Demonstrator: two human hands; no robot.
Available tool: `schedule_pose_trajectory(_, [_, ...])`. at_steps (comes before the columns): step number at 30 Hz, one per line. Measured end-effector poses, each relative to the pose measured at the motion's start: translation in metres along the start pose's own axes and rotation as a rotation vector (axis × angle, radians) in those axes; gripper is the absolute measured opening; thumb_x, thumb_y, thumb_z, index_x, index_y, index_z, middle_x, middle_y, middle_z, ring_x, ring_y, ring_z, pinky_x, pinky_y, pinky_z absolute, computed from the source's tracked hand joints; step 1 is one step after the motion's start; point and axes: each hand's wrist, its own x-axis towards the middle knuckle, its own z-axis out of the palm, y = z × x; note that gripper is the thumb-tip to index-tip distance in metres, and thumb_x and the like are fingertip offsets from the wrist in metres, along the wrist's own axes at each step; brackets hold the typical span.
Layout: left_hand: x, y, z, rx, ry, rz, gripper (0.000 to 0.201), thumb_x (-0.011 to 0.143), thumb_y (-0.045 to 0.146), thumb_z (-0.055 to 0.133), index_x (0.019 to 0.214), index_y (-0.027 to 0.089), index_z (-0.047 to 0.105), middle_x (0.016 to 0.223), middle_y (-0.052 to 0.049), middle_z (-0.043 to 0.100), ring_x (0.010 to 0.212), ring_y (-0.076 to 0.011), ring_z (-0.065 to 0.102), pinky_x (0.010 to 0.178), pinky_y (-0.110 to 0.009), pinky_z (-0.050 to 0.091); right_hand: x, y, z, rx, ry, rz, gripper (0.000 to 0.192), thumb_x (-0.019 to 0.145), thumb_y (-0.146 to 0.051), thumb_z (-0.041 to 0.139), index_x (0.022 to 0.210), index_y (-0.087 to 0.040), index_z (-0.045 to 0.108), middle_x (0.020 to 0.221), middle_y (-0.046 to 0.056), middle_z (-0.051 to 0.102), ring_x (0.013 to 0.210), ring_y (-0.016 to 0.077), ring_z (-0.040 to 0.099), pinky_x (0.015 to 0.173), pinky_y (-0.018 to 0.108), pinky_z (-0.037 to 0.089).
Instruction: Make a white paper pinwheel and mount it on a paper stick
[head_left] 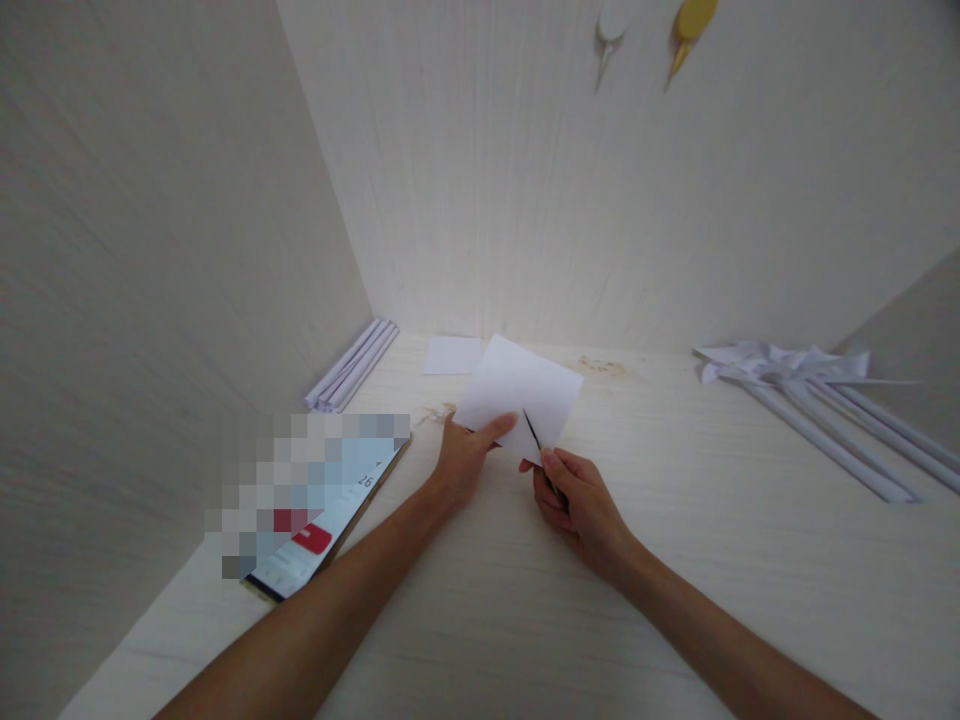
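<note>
A square sheet of white paper [517, 385] is held up in front of me, tilted, above the tabletop. My left hand [469, 455] pinches its lower left edge, with the thumb on top and the other fingers mostly hidden underneath. My right hand [574, 500] is closed round dark-handled scissors [532, 430]. Their thin dark blade lies over the paper, pointing up and left from the lower edge toward the middle. Most of the handle is hidden inside my fingers. Behind the held sheet, another small white sheet [452, 355] lies flat by the back wall.
Rolled white paper tubes [352, 365] lie in a bundle at the left wall. A lit phone [330, 520], partly blurred out, rests beside my left forearm. To the right are folded paper pinwheels [780, 362] on paper sticks [832, 440]. Two hooks [694, 20] hang on the back wall.
</note>
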Motion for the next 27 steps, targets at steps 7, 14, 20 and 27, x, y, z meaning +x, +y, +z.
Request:
schedule_pose_trajectory(7, [-0.001,0.001,0.002,0.000,0.016,-0.017,0.026,0.047,0.020,0.073,0.069,0.012,0.063,0.069,-0.004,0.065,0.063,-0.0136,0.058,0.058,-0.026,0.048,0.001,0.001,0.000,-0.031,0.001,-0.010,0.035,0.062,-0.048,0.057,0.068,-0.015,0.047,0.035,-0.012,0.031,0.025,0.0005,0.019,0.028,0.017,0.007])
schedule_pose_trajectory(14, [0.001,0.006,0.004,-0.116,0.119,-0.021,0.027,0.045,0.018,0.074,0.068,0.013,0.061,0.066,0.001,0.063,0.057,-0.0088,0.056,0.044,-0.016,0.041,-0.001,0.000,-0.001,-0.039,-0.042,-0.023,0.033,0.066,-0.047,0.055,0.070,-0.015,0.047,0.038,-0.012,0.033,0.027,0.0006,0.021,0.027,0.017,0.009])
schedule_pose_trajectory(20, [0.004,0.010,0.005,-0.238,0.229,-0.030,0.028,0.040,0.016,0.076,0.056,0.013,0.053,0.046,0.008,0.050,0.035,0.0002,0.037,0.033,-0.012,0.027,-0.005,0.002,-0.001,-0.072,-0.059,-0.106,0.027,0.072,-0.042,0.052,0.071,-0.015,0.048,0.041,-0.011,0.034,0.029,0.0012,0.023,0.028,0.017,0.012])
schedule_pose_trajectory(27, [-0.001,0.005,0.005,-0.162,0.057,-0.057,0.026,0.046,0.019,0.074,0.068,0.013,0.061,0.066,0.000,0.064,0.055,-0.0085,0.056,0.046,-0.017,0.044,0.000,0.005,-0.002,-0.142,0.222,-0.207,0.027,0.066,-0.039,0.062,0.066,-0.018,0.046,0.040,-0.011,0.031,0.032,0.0020,0.023,0.030,0.017,0.015])
